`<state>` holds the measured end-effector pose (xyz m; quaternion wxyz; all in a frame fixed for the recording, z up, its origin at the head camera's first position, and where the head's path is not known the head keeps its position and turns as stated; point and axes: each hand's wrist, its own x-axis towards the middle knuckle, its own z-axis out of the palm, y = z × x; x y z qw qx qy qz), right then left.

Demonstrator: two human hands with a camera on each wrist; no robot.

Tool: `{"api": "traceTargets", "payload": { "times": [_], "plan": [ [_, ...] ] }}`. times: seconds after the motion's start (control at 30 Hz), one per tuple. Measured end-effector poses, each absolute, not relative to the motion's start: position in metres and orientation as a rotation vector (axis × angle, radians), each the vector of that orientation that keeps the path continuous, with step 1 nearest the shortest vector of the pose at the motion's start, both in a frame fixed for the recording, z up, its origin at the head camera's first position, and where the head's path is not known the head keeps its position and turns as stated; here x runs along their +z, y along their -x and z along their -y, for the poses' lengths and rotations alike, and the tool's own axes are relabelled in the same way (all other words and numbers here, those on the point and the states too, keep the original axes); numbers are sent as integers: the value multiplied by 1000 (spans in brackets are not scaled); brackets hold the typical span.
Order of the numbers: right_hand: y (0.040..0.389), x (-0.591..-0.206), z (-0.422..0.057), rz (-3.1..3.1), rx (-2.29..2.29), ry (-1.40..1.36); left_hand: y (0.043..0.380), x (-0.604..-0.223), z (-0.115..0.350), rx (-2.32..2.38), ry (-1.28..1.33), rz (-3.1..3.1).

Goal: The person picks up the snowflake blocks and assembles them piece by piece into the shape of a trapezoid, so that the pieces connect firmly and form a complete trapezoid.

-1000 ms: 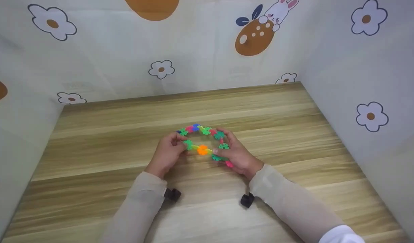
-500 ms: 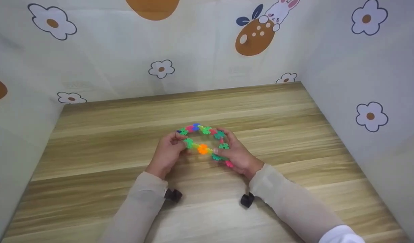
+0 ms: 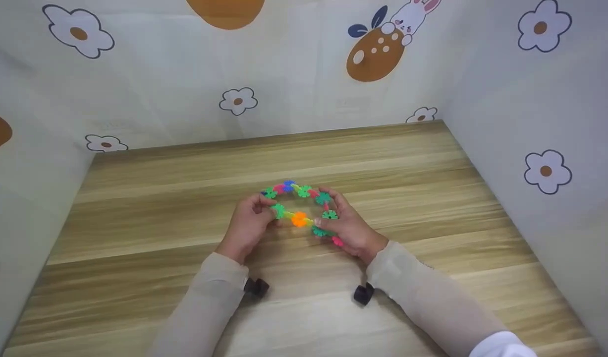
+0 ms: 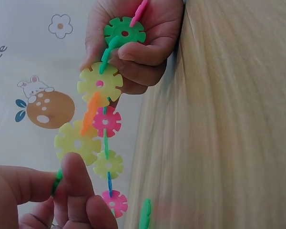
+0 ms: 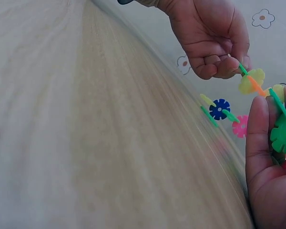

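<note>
A chain of coloured, slotted snowflake discs (image 3: 299,219) bends in an open curve between both hands, over the wooden table. My left hand (image 3: 247,220) pinches a green disc (image 4: 57,183) at the near strand's left end between thumb and index finger. On the other side, my right hand (image 3: 351,225) holds the chain's bend, its thumb over the near strand and fingers behind. A green disc (image 5: 283,131) lies against the right palm. The far strand ends near the left fingers, with a dark blue disc (image 5: 219,109) and thin green and yellow pieces hanging there.
The wood-grain table (image 3: 160,193) reaches back to a pale cloth wall (image 3: 294,64) printed with flowers and a rabbit. Similar walls stand left and right. A small black wrist camera (image 3: 256,287) sits below the left cuff, another black camera (image 3: 363,294) below the right.
</note>
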<state>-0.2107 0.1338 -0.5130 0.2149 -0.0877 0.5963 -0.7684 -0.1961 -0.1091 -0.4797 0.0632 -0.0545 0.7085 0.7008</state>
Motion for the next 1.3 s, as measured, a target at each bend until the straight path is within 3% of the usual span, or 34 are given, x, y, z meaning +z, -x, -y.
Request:
{"api": "traceTargets", "payload": {
  "times": [1.3],
  "plan": [
    [209, -511, -134, -1712, -2077, 281, 195, -478, 104, 2111, 159, -2188]
  ]
}}
